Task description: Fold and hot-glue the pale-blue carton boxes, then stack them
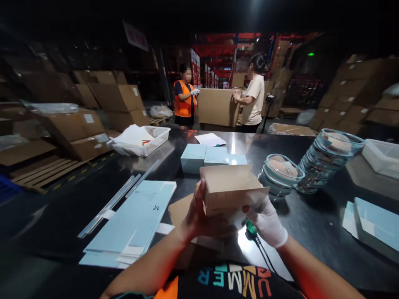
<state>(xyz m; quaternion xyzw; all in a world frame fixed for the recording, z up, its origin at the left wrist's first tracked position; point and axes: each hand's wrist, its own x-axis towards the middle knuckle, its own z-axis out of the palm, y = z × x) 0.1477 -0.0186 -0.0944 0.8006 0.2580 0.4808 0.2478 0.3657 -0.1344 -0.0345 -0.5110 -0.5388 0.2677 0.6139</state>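
Note:
A small brown cardboard box (227, 201) is held up in front of my chest, its inside turned towards me. My left hand (199, 214), bare, grips its left side with the thumb up along the wall. In a white glove, my right hand (266, 220) holds the lower right corner, slightly blurred. Beneath the hands lies a flat piece of brown cardboard (180, 209), partly covered. A green object with a black cord (251, 228) is on the table below the right hand. Beyond the held box stand several pale blue boxes (193, 158).
Flat pale blue card sheets (134, 220) and clear strips (116, 195) lie at left. Stacked glass bowls (324, 160) and a shorter bowl stack (277, 178) stand at right. A white basket (143, 143) sits far left. Two people behind hold a large carton (218, 107).

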